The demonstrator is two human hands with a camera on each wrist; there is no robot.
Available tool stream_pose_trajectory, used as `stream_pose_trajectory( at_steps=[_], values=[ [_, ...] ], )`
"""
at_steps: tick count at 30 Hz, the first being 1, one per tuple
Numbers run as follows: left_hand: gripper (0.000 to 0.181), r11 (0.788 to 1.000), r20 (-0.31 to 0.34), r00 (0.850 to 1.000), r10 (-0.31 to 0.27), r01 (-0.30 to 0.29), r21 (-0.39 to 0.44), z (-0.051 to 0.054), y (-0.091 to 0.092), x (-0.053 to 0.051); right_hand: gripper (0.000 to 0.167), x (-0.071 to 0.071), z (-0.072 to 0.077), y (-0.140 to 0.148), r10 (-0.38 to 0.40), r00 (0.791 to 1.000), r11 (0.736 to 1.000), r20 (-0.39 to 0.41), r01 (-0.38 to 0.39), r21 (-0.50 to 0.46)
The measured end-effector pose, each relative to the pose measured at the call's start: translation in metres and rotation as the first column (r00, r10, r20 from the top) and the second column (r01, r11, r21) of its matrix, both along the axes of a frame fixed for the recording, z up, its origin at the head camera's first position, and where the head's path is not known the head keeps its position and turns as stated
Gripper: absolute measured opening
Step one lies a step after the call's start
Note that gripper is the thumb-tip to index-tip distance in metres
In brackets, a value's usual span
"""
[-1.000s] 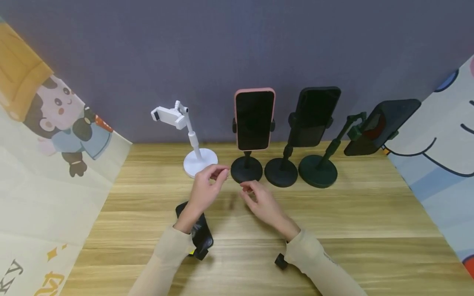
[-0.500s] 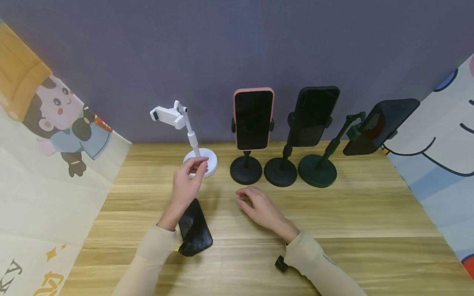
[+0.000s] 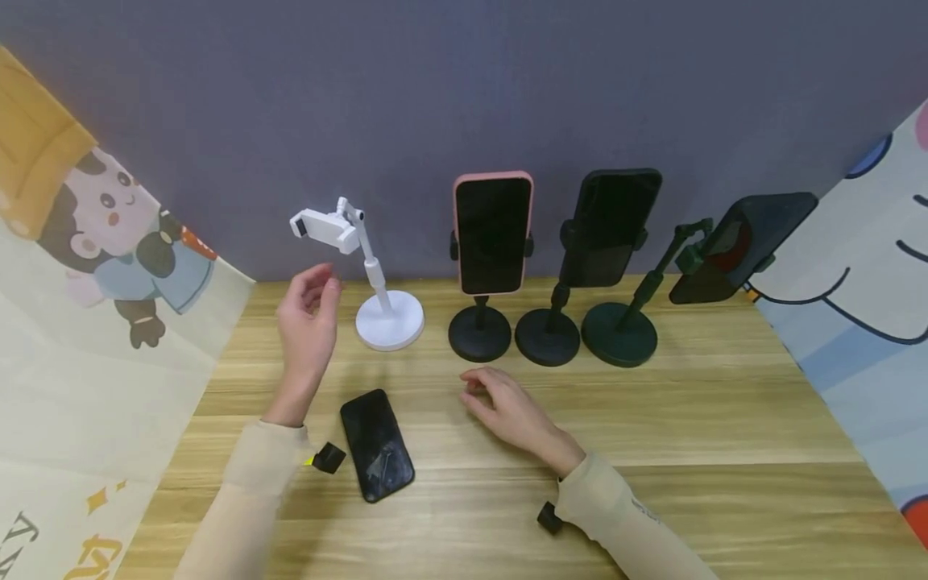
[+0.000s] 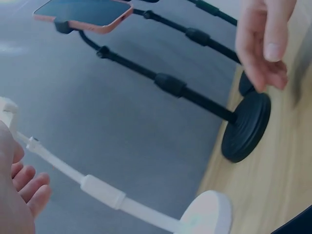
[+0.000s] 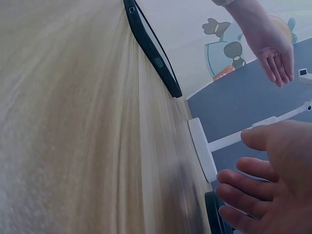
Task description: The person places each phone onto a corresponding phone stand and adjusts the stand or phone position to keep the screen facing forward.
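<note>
My left hand [image 3: 308,326] is raised to the left of the white phone stand [image 3: 389,322], just below its clamp [image 3: 326,229], which holds no phone. Its fingers are loosely bent with nothing between them; a gap to the clamp shows in the head view. In the left wrist view the same hand [image 4: 19,187] appears at the left edge, close by the white clamp [image 4: 7,111]. My right hand [image 3: 511,409] hovers or rests low over the table in front of the black stands, fingers relaxed and holding nothing. A black phone [image 3: 378,445] lies face up on the table between my forearms.
Right of the white stand, a black stand [image 3: 480,333] holds a pink-cased phone [image 3: 493,235]. Another black stand [image 3: 548,337] and a dark green stand [image 3: 620,333] hold dark phones, the rightmost one tilted. A grey panel [image 3: 406,97] closes the back.
My left hand has moved left and up, from in front of the black stand, past the white base, to beside the white clamp. My right hand drew back slightly, then stayed still.
</note>
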State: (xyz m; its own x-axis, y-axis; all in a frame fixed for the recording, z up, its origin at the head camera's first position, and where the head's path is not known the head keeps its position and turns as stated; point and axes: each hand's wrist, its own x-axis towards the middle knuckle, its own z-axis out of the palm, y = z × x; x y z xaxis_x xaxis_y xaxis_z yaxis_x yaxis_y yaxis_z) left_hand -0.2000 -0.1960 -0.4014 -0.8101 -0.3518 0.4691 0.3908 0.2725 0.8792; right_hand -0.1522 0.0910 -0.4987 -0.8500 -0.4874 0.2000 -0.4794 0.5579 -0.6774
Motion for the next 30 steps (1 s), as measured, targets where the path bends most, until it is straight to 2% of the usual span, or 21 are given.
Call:
stream_pose_trajectory(
  at_steps=[6,9,12,16,20,23,28,30],
  values=[
    [0.031,0.996,-0.014,1.0,0.024,-0.023,0.081,0.014,-0.013,-0.007,0.033,0.001,0.0,0.0,0.004,1.0,1.0,-0.017,-0.004,-0.004],
    [0.033,0.994,-0.023,1.0,0.01,-0.008,0.112,0.022,-0.018,-0.011,0.034,0.001,0.0,0.0,0.003,1.0,1.0,-0.017,-0.004,-0.007],
    [0.037,0.99,-0.05,0.998,-0.041,0.048,0.129,0.03,-0.024,-0.018,0.035,0.0,0.0,0.0,0.0,1.0,1.0,-0.003,0.0,-0.002],
    [0.045,0.986,-0.075,0.99,-0.119,0.126,0.105,0.041,-0.03,-0.026,0.036,0.0,0.001,0.0,-0.004,1.0,1.0,0.02,0.004,0.008],
    [0.05,0.98,-0.037,0.983,-0.179,0.182,0.081,0.051,-0.035,-0.033,0.035,0.001,0.002,0.0,-0.002,1.0,1.0,0.021,0.002,0.009],
    [0.05,0.968,-0.004,0.971,-0.237,0.236,0.088,0.056,-0.038,-0.037,0.036,0.001,0.002,0.0,-0.003,1.0,1.0,0.022,0.003,-0.006],
    [0.047,0.939,0.029,0.944,-0.329,0.324,0.119,0.058,-0.043,-0.038,0.036,0.0,0.003,0.001,-0.012,1.0,1.0,0.018,0.012,-0.013],
    [0.046,0.932,0.035,0.938,-0.346,0.339,0.126,0.058,-0.043,-0.037,0.036,0.0,0.004,0.001,-0.015,1.0,1.0,0.015,0.015,-0.009]
  ],
)
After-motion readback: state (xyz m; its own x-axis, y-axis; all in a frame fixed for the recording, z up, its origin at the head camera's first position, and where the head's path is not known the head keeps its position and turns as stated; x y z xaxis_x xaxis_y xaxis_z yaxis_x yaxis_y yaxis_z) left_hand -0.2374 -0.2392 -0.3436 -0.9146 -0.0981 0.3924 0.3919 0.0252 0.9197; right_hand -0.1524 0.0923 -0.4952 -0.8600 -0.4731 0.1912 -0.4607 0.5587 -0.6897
